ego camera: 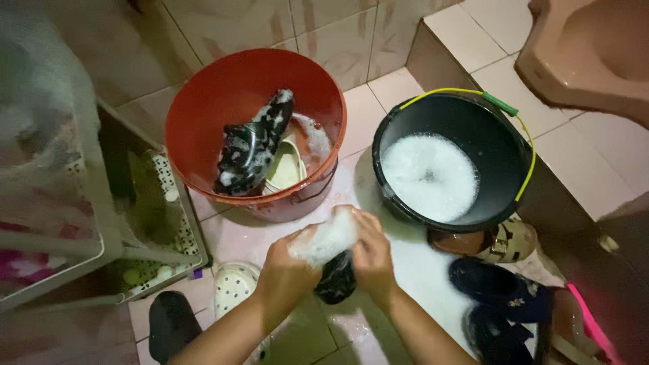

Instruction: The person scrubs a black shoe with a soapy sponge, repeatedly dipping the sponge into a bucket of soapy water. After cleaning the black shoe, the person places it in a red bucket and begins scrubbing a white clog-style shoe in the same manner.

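Now both hands, left hand (287,270) and right hand (370,253), fingers clamped round a foam-covered black shoe (336,277), one soapy shoe (253,145) in the red bucket (196,115), several pairs (497,287) waiting unwashed.

I see a red bucket (203,108) at upper center, holding a black shoe (250,145) flecked with white suds and a cream shoe (287,169). Right of it, a black bucket (500,149) with a yellow handle (527,135) and green grip (500,103), white foam (429,177) inside. At center, my hands hold a black shoe (336,280) covered in white lather. Lower right: 2 dark navy shoes (500,287), a brown-and-cream sandal (497,242), a pink strap (591,324). Lower left: a white perforated clog (233,287). Floor tiles (581,169) pale pink; toilet (588,54) salmon.
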